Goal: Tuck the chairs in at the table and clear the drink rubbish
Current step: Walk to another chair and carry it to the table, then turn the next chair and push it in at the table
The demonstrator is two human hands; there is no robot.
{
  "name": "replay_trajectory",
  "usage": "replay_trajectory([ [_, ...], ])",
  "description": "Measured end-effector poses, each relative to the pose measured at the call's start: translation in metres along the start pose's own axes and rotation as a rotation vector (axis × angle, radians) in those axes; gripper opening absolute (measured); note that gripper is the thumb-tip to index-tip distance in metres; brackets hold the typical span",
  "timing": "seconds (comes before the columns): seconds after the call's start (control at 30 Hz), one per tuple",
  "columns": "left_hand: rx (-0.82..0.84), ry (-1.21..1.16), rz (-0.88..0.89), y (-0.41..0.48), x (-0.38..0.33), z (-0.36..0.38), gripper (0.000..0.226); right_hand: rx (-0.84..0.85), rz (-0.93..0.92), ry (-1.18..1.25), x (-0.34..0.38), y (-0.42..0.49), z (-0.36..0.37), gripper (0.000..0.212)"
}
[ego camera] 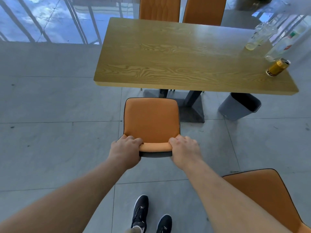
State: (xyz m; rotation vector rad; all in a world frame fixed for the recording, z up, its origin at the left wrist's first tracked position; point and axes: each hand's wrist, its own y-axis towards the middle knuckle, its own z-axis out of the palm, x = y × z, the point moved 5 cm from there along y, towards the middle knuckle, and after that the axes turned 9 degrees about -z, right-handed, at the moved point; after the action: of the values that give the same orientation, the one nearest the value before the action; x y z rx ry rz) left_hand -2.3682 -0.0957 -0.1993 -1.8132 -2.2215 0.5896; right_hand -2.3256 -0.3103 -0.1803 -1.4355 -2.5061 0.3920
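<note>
Tiled floor, both hands [125, 149] gripping chair [151, 120] backrest

Both arms reach forward, left hand [126, 149] and right hand [184, 148] curled closed, knuckles up.

Head camera, looking forward and down, near table [168, 52]

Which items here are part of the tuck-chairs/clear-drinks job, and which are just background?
Job:
- held chair, gripped by left hand and right hand
- second chair, not tucked
- table
- gold can
- two clear bottles
- grey bin, likely for rubbish

Background:
- two far chairs, already at the table
- railing
</note>
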Motion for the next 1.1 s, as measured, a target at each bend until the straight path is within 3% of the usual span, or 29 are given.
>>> replay_trajectory([
  [0.13, 0.111, -0.022, -0.033, -0.014, -0.015, -0.005, 0.064, 0.031, 0.023, 0.089, 0.001, -0.03, -0.01, 0.056],
  [0.23, 0.054, -0.114, 0.128, -0.043, -0.062, -0.019, 0.086, -0.022, 0.046, 0.157, -0.012, -0.075, -0.027, 0.072],
  [0.4, -0.021, -0.254, 0.425, -0.117, -0.188, -0.036, 0.083, -0.079, 0.219, 0.194, -0.069, -0.193, -0.052, 0.068],
  [0.6, -0.037, -0.207, 0.64, -0.233, -0.326, -0.014, 0.077, -0.164, 0.453, 0.123, -0.13, -0.404, -0.045, 0.057],
  [0.9, 0.119, -0.223, 0.755, -0.473, -0.48, 0.092, 0.077, -0.375, 0.737, 0.193, -0.15, -0.756, 0.009, 0.066],
  [1.1, 0.109, -0.208, 0.816, -0.553, -0.546, 0.128, 0.074, -0.431, 0.812, 0.23, -0.177, -0.864, 0.032, 0.062],
])
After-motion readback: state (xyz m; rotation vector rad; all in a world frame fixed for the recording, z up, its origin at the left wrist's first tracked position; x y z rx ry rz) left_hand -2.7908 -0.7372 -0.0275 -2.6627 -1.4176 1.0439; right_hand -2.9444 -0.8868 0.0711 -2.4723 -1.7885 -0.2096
